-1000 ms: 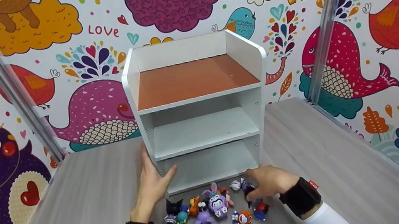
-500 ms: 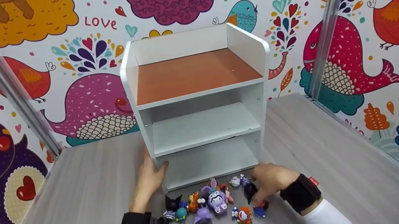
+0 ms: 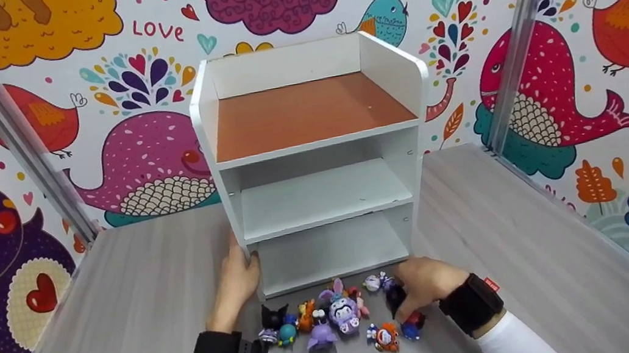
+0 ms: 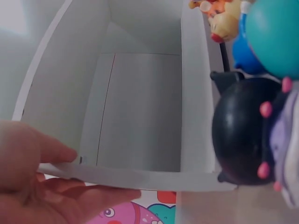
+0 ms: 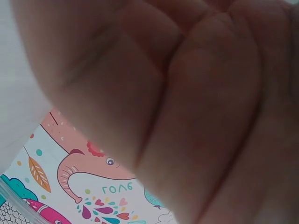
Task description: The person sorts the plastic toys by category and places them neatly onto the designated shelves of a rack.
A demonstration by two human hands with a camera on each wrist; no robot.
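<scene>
A white shelf unit (image 3: 321, 225) with a brown top board (image 3: 308, 112) stands on the grey table. My left hand (image 3: 238, 278) grips its lower left side panel, thumb on the inner side and fingers outside, as the left wrist view shows. At the unit's lower right front corner is my right hand (image 3: 431, 283), its thumb lowered by a dark toy figure (image 3: 396, 298). Whether it holds the figure or the corner is hidden; the right wrist view shows mostly blurred palm (image 5: 187, 102). A black figure (image 4: 243, 130) lies in front of the unit's left end.
Several small figures lie before the unit, among them a purple rabbit-eared one (image 3: 344, 314), an orange one (image 3: 385, 337) and a red and blue one (image 3: 411, 327). A patterned wall (image 3: 152, 162) rises behind, with metal posts (image 3: 14, 120) at its corners.
My left thumb has come down from a spread pose onto the side panel. My right hand has shifted slightly to the right. The shelf unit and the figures look unmoved.
</scene>
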